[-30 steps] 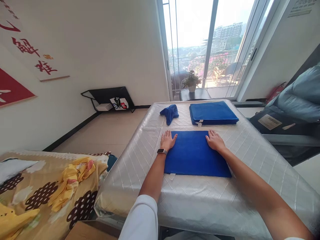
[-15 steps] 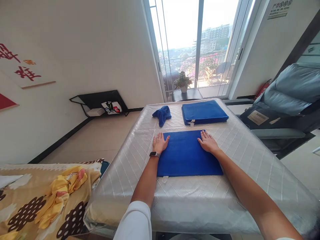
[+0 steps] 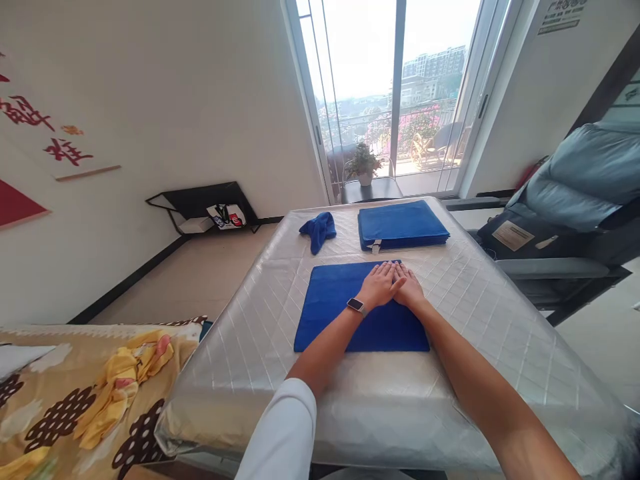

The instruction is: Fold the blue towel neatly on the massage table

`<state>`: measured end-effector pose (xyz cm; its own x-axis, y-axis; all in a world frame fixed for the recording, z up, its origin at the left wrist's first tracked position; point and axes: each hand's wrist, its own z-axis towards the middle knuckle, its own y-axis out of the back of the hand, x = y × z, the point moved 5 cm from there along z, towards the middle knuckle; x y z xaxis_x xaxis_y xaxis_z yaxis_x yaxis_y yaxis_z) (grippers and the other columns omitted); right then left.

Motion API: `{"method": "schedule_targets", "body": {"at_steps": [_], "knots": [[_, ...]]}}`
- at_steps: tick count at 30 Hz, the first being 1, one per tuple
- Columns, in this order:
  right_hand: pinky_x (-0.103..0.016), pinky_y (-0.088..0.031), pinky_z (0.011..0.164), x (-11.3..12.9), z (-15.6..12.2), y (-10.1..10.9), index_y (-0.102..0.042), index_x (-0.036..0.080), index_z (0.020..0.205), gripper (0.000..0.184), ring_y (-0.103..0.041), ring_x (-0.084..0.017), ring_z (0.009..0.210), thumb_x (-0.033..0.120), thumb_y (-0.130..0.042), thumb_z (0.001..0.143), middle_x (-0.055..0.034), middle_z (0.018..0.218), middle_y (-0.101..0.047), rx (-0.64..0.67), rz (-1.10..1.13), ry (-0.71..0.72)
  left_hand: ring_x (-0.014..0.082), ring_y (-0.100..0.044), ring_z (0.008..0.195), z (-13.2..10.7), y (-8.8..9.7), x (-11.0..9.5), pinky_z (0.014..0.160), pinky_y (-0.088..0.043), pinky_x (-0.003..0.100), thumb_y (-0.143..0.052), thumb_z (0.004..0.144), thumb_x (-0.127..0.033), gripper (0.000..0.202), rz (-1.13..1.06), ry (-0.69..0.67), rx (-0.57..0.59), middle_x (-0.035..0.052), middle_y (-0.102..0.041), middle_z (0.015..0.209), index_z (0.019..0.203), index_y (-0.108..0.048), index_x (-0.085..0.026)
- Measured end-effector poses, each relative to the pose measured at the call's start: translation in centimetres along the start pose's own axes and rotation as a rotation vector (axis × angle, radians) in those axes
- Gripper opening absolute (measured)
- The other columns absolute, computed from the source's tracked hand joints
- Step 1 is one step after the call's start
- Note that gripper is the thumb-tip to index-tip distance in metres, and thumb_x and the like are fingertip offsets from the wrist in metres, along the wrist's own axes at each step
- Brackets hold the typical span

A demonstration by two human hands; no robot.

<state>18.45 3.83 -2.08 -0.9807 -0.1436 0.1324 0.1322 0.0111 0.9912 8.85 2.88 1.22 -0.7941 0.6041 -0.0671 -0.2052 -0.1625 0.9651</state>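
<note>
In the head view, the left hand (image 3: pixel 377 287) lies flat with fingers stretched out, gripping nothing, its thumb over the right hand (image 3: pixel 409 289), which is likewise flat and empty, both pressed to the far right part of a blue towel (image 3: pixel 325 300). That towel is spread on a plastic-covered mattress (image 3: pixel 240 373), with a towel stack (image 3: pixel 403 223) and a crumpled cloth (image 3: pixel 320 230) beyond it.

Potted plant (image 3: pixel 365 167) on chair (image 3: pixel 373 192) before glass door (image 3: pixel 399 93); yellow cloth (image 3: pixel 117 383) on patterned bedding (image 3: pixel 60 417); padded armchair (image 3: pixel 593 177) at right.
</note>
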Motion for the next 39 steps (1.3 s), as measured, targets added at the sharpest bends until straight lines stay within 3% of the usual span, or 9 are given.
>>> {"method": "schedule_targets", "body": {"at_steps": [3,6,12,17,20,28,31,39], "knots": [[-0.038,-0.012,0.125,-0.1,-0.2,0.0,-0.023,0.010,0.161,0.073,-0.016,-0.024,0.154,0.039,-0.041,0.097,-0.0113,0.167,-0.021,-0.003,-0.006,0.037,0.0229,-0.035,0.148,3.1,-2.1,-1.5,0.121,-0.031,0.045,-0.012,0.108,-0.046,0.062,-0.073,-0.003,0.068,0.0144,-0.045,0.156,0.150,-0.045,-0.014],[-0.038,-0.014,0.125,-0.2,-0.1,0.1,-0.023,0.009,0.161,0.069,-0.017,-0.023,0.154,0.036,-0.034,0.099,-0.0113,0.167,-0.021,-0.004,0.006,-0.002,0.0232,-0.034,0.149,3.2,-2.9,0.2,0.121,-0.031,0.047,-0.012,0.108,-0.046,0.061,-0.100,0.055,0.081,0.0128,-0.043,0.158,0.152,-0.042,-0.017],[-0.039,-0.012,0.125,0.0,0.3,0.0,-0.023,0.005,0.160,0.072,-0.014,-0.023,0.155,0.048,-0.018,0.103,-0.0116,0.168,-0.018,-0.007,0.036,-0.060,0.0225,-0.023,0.153,-2.3,-2.0,7.6,0.126,-0.018,0.044,-0.012,0.103,-0.061,0.073,-0.063,0.266,0.117,0.0091,-0.032,0.164,0.158,-0.032,-0.018],[-0.039,-0.011,0.125,0.0,0.4,-0.1,-0.022,0.008,0.161,0.073,-0.013,-0.022,0.155,0.051,-0.013,0.103,-0.0102,0.168,-0.016,0.003,0.027,-0.056,0.0237,-0.020,0.154,-7.6,0.0,14.4,0.126,-0.015,0.043,-0.009,0.100,-0.066,0.080,-0.008,0.463,0.147,0.0091,-0.028,0.165,0.159,-0.029,-0.016],[-0.040,-0.011,0.125,-0.1,0.4,-0.2,-0.021,0.009,0.162,0.073,-0.012,-0.022,0.155,0.051,-0.013,0.103,-0.0103,0.168,-0.017,0.004,0.023,-0.062,0.0256,-0.020,0.154,-9.9,0.9,16.9,0.125,-0.016,0.045,-0.010,0.101,-0.065,0.079,0.028,0.556,0.123,0.0108,-0.027,0.165,0.159,-0.029,-0.015],[-0.041,-0.009,0.126,0.1,0.5,1.2,-0.026,0.006,0.160,0.067,-0.013,-0.021,0.155,0.042,-0.019,0.103,-0.0117,0.167,-0.022,-0.108,-0.038,0.026,0.0262,-0.019,0.154,-10.4,1.1,17.4,0.125,-0.016,0.043,-0.013,0.100,-0.066,0.081,0.003,0.593,0.119,0.0128,-0.025,0.166,0.158,-0.030,-0.013],[-0.041,-0.013,0.126,-0.1,1.4,1.6,-0.027,0.005,0.159,0.068,-0.015,-0.022,0.155,0.043,-0.018,0.104,-0.0117,0.167,-0.023,-0.073,-0.028,0.015,0.0269,-0.019,0.154,-10.4,1.1,17.3,0.125,-0.015,0.044,-0.013,0.099,-0.067,0.083,-0.007,0.586,0.117,0.0138,-0.025,0.166,0.158,-0.029,-0.011],[-0.037,-0.013,0.126,-0.8,2.9,-0.2,-0.025,0.005,0.160,0.071,-0.014,-0.021,0.155,0.048,-0.019,0.103,-0.0116,0.167,-0.020,-0.002,-0.004,0.016,0.0271,-0.021,0.154,-10.5,0.9,18.0,0.125,-0.017,0.043,-0.014,0.100,-0.068,0.082,-0.006,0.574,0.105,0.0144,-0.026,0.165,0.158,-0.031,-0.012]]}}
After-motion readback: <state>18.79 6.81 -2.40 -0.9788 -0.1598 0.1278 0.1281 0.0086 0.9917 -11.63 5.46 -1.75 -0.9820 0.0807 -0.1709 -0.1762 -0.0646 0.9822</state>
